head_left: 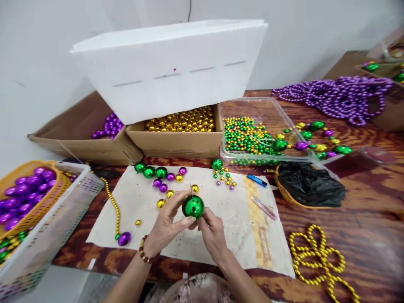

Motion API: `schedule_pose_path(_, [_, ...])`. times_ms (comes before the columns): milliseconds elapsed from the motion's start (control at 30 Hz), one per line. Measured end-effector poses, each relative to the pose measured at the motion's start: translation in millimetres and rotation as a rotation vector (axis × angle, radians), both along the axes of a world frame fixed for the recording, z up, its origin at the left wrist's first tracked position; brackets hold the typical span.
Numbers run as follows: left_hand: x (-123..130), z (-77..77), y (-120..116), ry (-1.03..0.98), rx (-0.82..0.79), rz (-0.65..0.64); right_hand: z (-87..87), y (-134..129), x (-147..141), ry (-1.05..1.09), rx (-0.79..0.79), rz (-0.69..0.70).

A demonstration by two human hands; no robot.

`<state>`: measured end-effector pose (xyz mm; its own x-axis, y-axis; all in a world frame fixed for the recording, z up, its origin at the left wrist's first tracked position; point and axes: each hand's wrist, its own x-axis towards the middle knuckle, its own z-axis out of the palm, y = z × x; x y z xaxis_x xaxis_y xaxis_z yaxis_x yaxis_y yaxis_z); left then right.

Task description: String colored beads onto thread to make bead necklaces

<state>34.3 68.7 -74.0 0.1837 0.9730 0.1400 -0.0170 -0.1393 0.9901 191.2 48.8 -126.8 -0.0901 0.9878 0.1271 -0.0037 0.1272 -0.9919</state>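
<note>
Because the shiny green ball [192, 207] was round, loose fingers could have let it roll away. I saw the left hand [167, 225] gripping it over the cloth's [240, 250] near middle, the right hand [215, 235] pinched shut beside it.

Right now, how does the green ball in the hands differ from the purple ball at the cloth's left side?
The green ball is held in the left hand; the purple ball lies on the cloth. The green ball looks larger, the purple ball smaller, though the former may be nearer the camera. Both are round and shiny.
</note>
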Motion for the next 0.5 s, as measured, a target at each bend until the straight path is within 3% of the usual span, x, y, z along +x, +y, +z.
schedule_pose_path(100, [3,-9.4,7,0.003,-0.044,-0.101,-13.8,-8,13,0.046,-0.042,-0.038])
schedule_pose_path(167, [9,-14.7,22,0.064,-0.078,-0.081,-27.9,-18,25,0.07,-0.064,-0.068])
schedule_pose_path(233, [21,-20.4,45,0.264,-0.052,-0.038,-41.2,-28,38,0.049,-0.083,-0.102])
schedule_pose_path(300, [39,-27.4,69,0.513,0.043,-0.077,-50.2,-36,50,-0.002,-0.102,-0.117])
schedule_pose_path(400, [70,-40.4,99,0.775,0.175,-0.213,-55.0,-42,62,-0.063,-0.125,-0.114])
schedule_pose_path(500, [96,-53.2,112,0.94,0.213,-0.23,-54.9,-43,67,-0.071,-0.136,-0.119])
